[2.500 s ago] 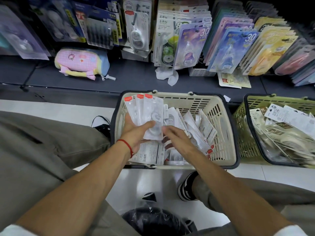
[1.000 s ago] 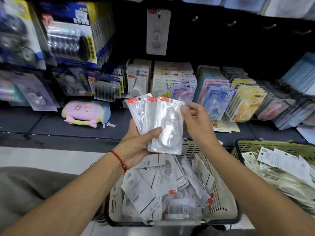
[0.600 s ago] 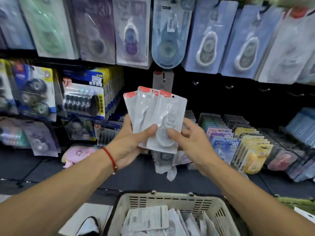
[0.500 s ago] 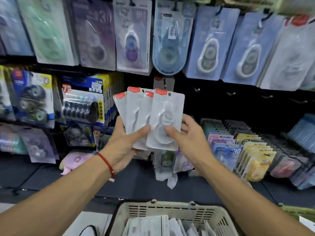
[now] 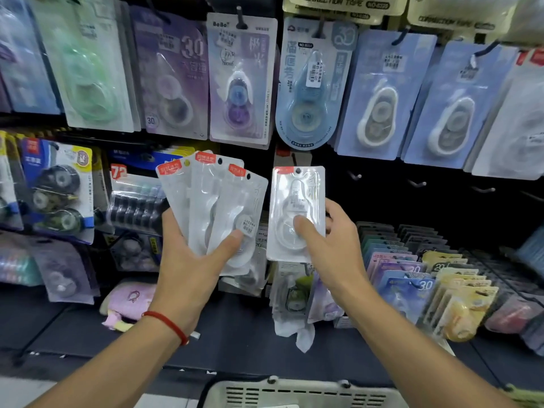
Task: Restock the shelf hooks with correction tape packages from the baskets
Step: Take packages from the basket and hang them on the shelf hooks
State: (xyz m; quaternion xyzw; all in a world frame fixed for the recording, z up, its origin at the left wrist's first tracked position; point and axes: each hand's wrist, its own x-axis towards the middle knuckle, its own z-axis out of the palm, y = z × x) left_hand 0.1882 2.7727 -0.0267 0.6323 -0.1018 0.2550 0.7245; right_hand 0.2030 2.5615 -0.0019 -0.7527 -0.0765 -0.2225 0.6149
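**Operator:** At your right hand (image 5: 332, 245), what is the grip?

**Manual:** Your thumb and fingers pinch the single package (image 5: 297, 213) upright, with its hang hole at the top, level with the hook row. Your left hand (image 5: 191, 260) clamps the fanned spare packages (image 5: 212, 207) under the thumb, just beside the single one, probably so you can feed them one at a time.

**Operator:** What is around it?

**Manual:** A red-tabbed card hangs directly behind the package. Bare hooks (image 5: 416, 184) stand to its right. Blue carded tapes (image 5: 379, 98) overhang from above and may crowd your approach. The basket (image 5: 294, 393) sits below.
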